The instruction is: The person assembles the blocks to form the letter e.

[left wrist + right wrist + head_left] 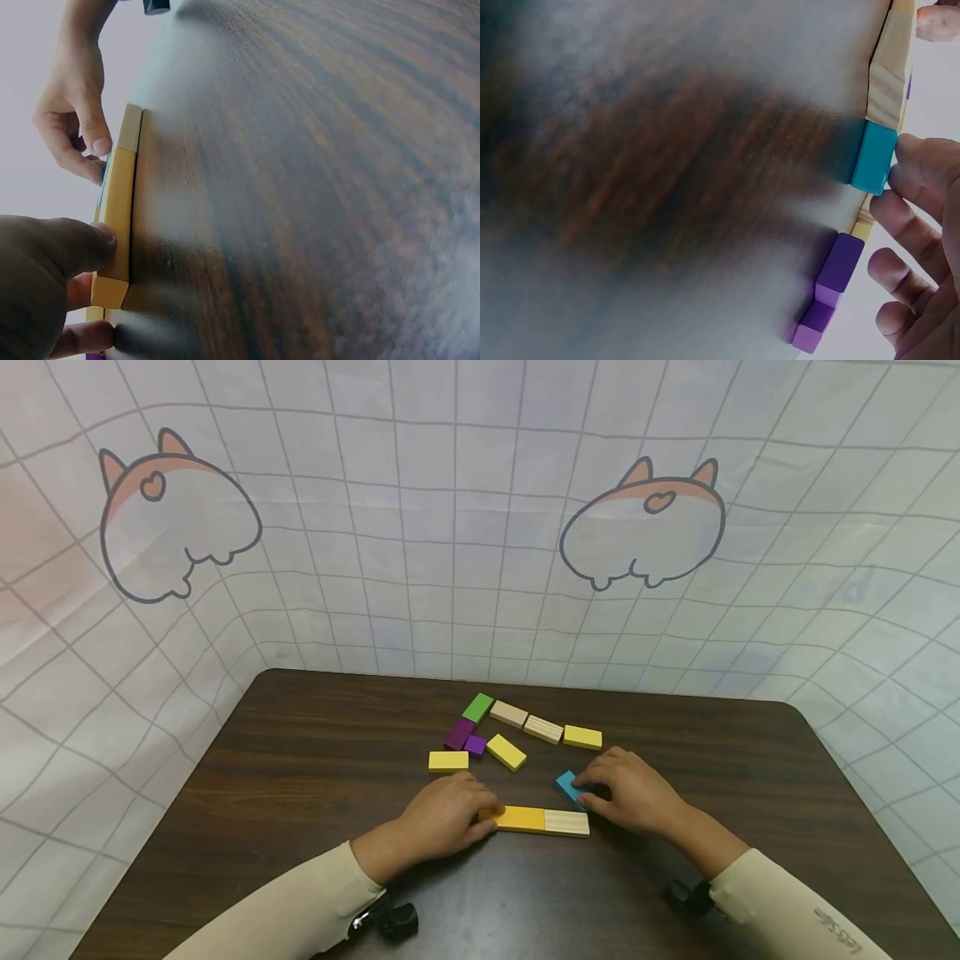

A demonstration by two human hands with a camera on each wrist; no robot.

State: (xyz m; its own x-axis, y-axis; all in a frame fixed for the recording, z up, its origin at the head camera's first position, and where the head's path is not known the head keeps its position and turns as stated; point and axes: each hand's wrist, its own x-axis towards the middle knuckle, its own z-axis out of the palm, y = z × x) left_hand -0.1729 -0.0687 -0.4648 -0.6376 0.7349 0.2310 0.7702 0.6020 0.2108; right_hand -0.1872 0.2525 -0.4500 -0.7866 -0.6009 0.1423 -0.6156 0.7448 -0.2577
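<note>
My left hand (450,814) grips the left end of an orange block (522,818) lying flat on the table. In the left wrist view the thumb lies on the near side of this orange block (116,214), with fingers at its far side. A pale striped wooden block (567,823) adjoins its right end. My right hand (633,789) pinches a blue block (568,787), which lies slantwise just behind the wooden one. From the right wrist, the blue block (874,157) shows at the thumb and fingertip, while the other fingers are loosely bent.
Farther back on the dark table (337,735) lie a green block (477,707), a dark purple block (460,734), a small violet block (475,745), yellow blocks (506,752) and plain wooden blocks (509,714). Purple blocks (840,266) show below the right fingers. A patterned curtain (420,568) surrounds the table.
</note>
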